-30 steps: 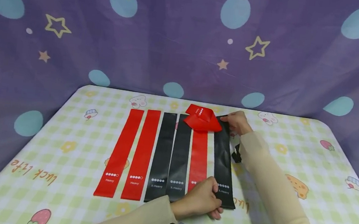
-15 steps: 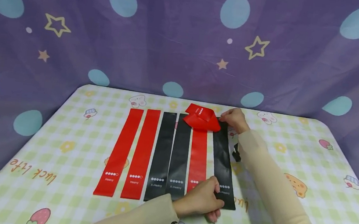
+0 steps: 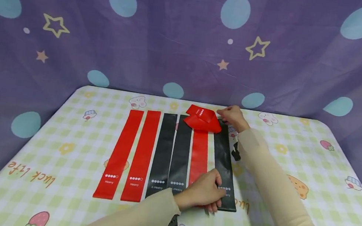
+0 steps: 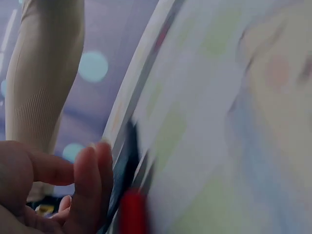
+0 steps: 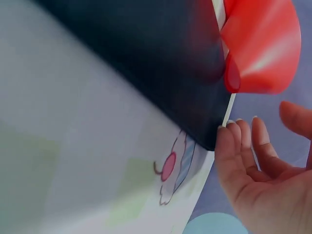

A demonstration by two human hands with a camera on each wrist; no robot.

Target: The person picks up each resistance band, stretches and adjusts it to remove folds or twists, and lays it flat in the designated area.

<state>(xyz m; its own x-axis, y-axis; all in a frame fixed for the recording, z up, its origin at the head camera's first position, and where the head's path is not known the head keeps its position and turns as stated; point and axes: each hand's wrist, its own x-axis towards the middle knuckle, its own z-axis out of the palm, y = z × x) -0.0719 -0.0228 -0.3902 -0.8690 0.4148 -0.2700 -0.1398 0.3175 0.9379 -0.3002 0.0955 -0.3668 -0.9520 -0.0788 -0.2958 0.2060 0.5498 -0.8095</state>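
Note:
Flat red and black resistance loop bands lie side by side on the table. My left hand [image 3: 204, 190] is over the near ends of a red band [image 3: 200, 152] and the rightmost black band [image 3: 225, 151]. In the left wrist view, its bent fingers [image 4: 88, 187] are beside the blurred dark band, with no band visible in their grasp. My right hand [image 3: 234, 117] is by that black band's far end. In the right wrist view its fingers are loosely spread, fingertips near the band's corner [image 5: 207, 139], thumb apart. A folded red band [image 3: 203, 119] sits heaped beside it.
Two red bands [image 3: 141, 153] and two black bands [image 3: 162, 152] lie further left, labels toward me. The checkered tablecloth [image 3: 75, 130] surrounds them. A purple curtain [image 3: 161, 51] hangs behind the table's far edge.
My right hand has released the black band's far end and shifted slightly left and away from me. My left hand has drawn up slightly from the near ends. The bands stay in place.

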